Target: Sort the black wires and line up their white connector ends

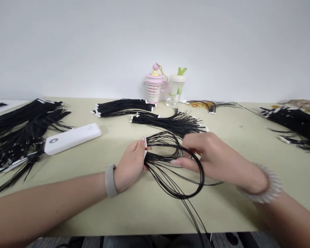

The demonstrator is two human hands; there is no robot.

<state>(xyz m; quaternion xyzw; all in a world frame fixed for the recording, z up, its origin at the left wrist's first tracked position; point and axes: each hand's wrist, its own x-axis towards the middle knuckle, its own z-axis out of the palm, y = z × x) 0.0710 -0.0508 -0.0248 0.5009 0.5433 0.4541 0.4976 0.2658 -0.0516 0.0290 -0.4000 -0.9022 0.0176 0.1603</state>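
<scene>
My left hand pinches the white tab at the end of a bundle of thin black wires. The wires spread from that tab across the middle of the pale green table in long curved loops. Some of them droop past the table's front edge. My right hand is on the right of the bundle, its fingers closed on the looped wires. The exact grip is partly hidden by the fingers. A grey band circles my left wrist, and a clear coiled bracelet circles my right.
A white power bank lies left of my hands among heaped black wire bundles. More white-tabbed bundles lie ahead and at right. A pink striped cup and a clear bottle stand by the wall.
</scene>
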